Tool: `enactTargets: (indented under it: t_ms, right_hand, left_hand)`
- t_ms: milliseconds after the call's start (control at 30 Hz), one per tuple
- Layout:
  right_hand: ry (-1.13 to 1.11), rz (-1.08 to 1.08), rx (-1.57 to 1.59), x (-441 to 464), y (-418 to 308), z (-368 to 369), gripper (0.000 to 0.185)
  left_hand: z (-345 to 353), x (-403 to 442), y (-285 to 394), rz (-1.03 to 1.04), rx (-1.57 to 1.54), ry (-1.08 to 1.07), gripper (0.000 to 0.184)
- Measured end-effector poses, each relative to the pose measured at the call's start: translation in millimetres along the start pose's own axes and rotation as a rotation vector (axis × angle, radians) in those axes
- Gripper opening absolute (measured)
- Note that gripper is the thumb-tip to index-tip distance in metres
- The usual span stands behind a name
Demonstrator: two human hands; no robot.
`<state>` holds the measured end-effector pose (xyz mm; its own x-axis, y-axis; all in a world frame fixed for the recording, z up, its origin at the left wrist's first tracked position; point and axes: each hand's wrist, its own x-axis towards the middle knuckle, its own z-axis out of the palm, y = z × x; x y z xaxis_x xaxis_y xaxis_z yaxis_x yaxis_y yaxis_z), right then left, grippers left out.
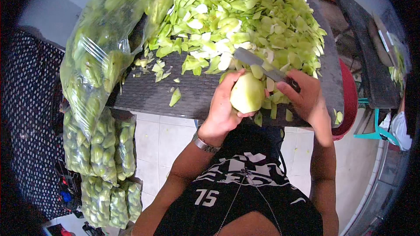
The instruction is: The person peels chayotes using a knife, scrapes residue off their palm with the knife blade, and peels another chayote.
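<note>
Here, 1 smooth, pale-green, rounded fruit (247,94) is being gripped by the left hand (221,109), apparently for steadiness; 1 grey, flat-bladed metal knife (256,61) is being clasped by the right hand (306,98), its blade being angled beside the fruit; thin green peelings (262,17) are being heaped beyond both hands.

White-dotted dark fabric (30,118), pale floor tiles (171,142), turquoise stool (377,134) (only partly visible)

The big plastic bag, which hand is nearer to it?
Left. The left hand, holding the peeled vegetable, is right of the bag; the right hand, holding the knife, farther right.
</note>
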<state>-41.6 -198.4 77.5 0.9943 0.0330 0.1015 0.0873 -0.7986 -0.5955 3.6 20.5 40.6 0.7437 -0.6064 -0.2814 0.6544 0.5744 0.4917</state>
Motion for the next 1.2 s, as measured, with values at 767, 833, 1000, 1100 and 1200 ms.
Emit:
enactTargets:
  t_ms: [767,833,1000,1100,1200]
  right_hand:
    - [0.093,-0.294,-0.174,-13,13,14,0.056]
    - [0.071,-0.272,-0.222,-16,11,13,0.055]
    - [0.079,-0.276,-0.176,-13,-8,21,0.052]
    - [0.124,-0.317,-0.134,-6,-4,23,0.047]
    - [0.229,-0.092,-0.156,7,31,9,0.04]
  left_hand:
    - [-21,8,11,-0.039,-0.022,-0.003,0.043]
    - [-20,6,9,-0.034,-0.01,0.018,0.042]
    - [-36,9,-27,0.41,0.144,-0.242,0.059]
    - [-37,15,-14,0.107,-0.157,-0.199,0.033]
    - [-4,1,11,-0.01,-0.002,0.024,0.047]
